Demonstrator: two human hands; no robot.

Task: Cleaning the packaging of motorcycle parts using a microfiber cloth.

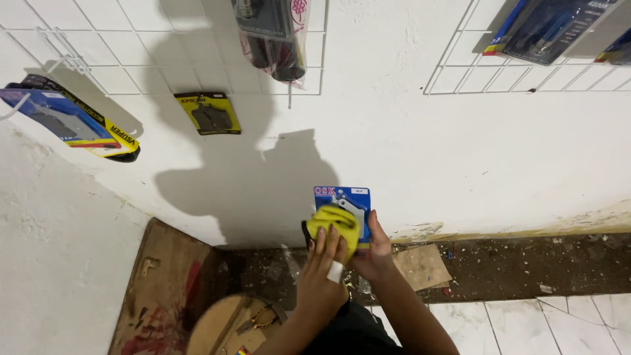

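A blue blister pack point(351, 200) holding a grey part is gripped at its lower right edge by my right hand point(376, 253). My left hand point(323, 273), with a white bandage on one finger, presses a yellow cloth point(336, 225) against the pack's front. Both hands are held up in front of a white wall, close together. The cloth covers the pack's lower left part.
White wire grid racks point(158, 49) hang on the wall with packaged parts: a yellow pack point(209, 113), a blue and yellow pack point(72, 121), a black item in clear plastic point(276, 39), more packs point(555, 26) top right. Below: wooden board point(164, 283), round wooden piece with pliers point(253, 320), cardboard scrap point(420, 266), tiled floor point(526, 325).
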